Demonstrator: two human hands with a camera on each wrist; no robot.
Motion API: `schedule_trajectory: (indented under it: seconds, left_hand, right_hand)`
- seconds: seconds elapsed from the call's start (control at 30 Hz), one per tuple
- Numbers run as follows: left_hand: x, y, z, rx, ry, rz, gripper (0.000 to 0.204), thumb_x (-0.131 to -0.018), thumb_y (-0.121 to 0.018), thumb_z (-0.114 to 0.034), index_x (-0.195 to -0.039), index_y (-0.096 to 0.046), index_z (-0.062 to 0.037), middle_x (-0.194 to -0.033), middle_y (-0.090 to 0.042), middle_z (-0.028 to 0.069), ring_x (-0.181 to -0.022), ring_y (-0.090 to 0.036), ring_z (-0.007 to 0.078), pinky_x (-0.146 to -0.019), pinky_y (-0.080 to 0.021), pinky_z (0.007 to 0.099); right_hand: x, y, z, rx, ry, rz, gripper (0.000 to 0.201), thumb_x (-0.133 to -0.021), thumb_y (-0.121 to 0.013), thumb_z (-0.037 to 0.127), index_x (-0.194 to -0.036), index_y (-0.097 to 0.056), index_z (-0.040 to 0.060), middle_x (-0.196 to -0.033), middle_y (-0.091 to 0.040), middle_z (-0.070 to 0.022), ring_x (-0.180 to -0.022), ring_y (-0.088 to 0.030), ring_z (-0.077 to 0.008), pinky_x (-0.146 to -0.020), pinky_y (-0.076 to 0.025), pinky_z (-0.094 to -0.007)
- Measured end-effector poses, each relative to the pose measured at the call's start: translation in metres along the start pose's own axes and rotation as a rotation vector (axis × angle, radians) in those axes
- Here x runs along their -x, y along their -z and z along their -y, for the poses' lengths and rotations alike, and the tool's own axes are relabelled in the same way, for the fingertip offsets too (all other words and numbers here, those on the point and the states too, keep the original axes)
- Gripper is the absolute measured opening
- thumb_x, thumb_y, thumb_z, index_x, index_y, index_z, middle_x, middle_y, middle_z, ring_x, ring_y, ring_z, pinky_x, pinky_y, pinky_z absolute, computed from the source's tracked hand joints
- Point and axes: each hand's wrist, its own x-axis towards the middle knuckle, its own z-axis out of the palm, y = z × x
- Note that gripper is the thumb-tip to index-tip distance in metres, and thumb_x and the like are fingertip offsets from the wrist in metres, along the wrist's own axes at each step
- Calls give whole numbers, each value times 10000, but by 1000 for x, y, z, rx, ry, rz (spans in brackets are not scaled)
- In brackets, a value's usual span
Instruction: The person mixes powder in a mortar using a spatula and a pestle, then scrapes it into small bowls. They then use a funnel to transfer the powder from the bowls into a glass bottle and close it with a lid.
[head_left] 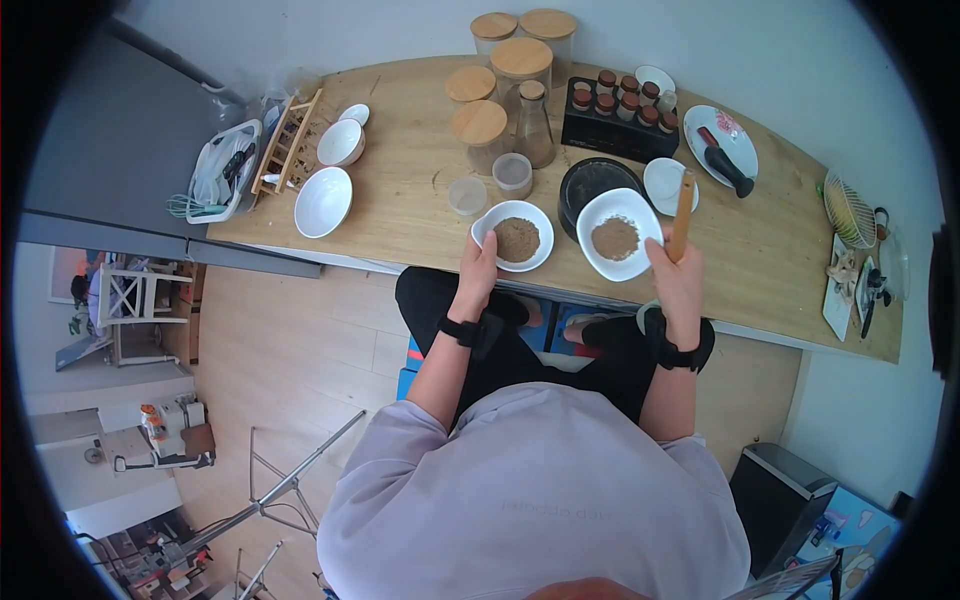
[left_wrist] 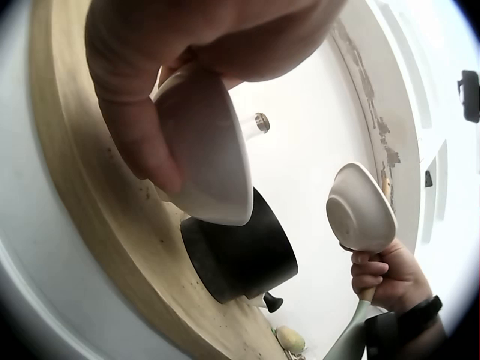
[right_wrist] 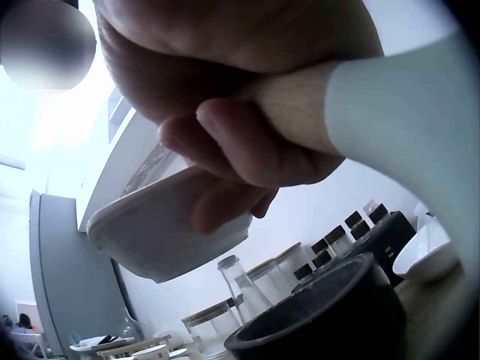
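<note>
My left hand [head_left: 477, 272] grips the rim of a round white bowl [head_left: 547, 236], thumb over the edge. Brown powder [head_left: 517, 240] lies in that bowl. In my right hand [head_left: 682, 282] are a squarish white bowl [head_left: 592, 258] and a wooden-handled utensil [head_left: 683, 215]. The utensil's pale green head [right_wrist: 409, 112] points back toward the wrist; its full shape is hidden. More brown powder [head_left: 615, 238] sits in the squarish bowl, which is held close by a black mortar [head_left: 582, 182] and overlaps it in the head view.
Beyond the hands stand wooden-lidded jars [head_left: 480, 123], two small clear cups [head_left: 467, 196] and a black rack [head_left: 600, 133] of spice bottles. A dark pestle [head_left: 728, 170] lies on an oval plate [head_left: 738, 130] at right. White bowls [head_left: 323, 203] stand at left.
</note>
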Motion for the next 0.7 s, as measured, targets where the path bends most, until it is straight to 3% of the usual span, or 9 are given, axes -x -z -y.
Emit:
schedule_trajectory:
  seconds: [0.07, 0.17, 0.27, 0.37, 0.47, 0.7]
  left_hand:
    - [-24, 0, 25, -73, -125, -14, 417, -1056, -479, -255, -1397, -471, -15, -1282, -604, 130, -1063, -634, 202, -891, -520, 329]
    - [-36, -1, 39, -176, -210, -56, 378, -1050, -500, -247, -1333, -539, 0, -1181, -623, 71, -1031, -601, 137, -719, -551, 284]
    - [-38, 1, 37, -224, -251, -29, 368, -1043, -514, -240, -1312, -553, 8, -1165, -627, 79, -988, -611, 129, -720, -546, 280]
    - [-22, -3, 10, -267, -64, -25, 315, -1021, -554, -216, -1172, -605, 56, -1023, -680, 134, -897, -653, 150, -745, -535, 283]
    - [-17, -1, 16, -137, -118, -21, 294, -1021, -556, -196, -1169, -595, 55, -980, -657, 119, -823, -654, 122, -671, -552, 246]
    - [-15, 13, 22, -75, -125, -41, 342, -1040, -528, -174, -1282, -514, 67, -981, -639, 103, -828, -672, 141, -691, -584, 253]
  right_hand:
    - [-2, 10, -9, -57, -11, -27, 214, -889, -671, 133, -981, -654, -60, -709, -556, -11, -573, -486, -99, -521, -391, -304]
    - [0, 18, -5, -136, -74, -48, 203, -894, -671, 138, -996, -659, -37, -703, -547, -1, -561, -472, -72, -493, -372, -269]
    - [-1, 20, -15, -136, -92, -50, 206, -897, -671, 141, -1016, -662, -27, -702, -546, 4, -552, -472, -62, -480, -364, -251]
    - [-4, 21, -19, -130, -88, -35, 219, -896, -672, 145, -1028, -663, -29, -699, -545, 5, -543, -472, -68, -480, -368, -256]
    - [-3, 20, -16, -132, -92, -29, 227, -896, -673, 152, -1034, -665, -28, -698, -545, 6, -541, -471, -68, -481, -370, -255]
    - [-1, 28, -23, -184, -97, -53, 206, -891, -679, 146, -1009, -661, -22, -694, -537, 16, -544, -471, -64, -480, -370, -254]
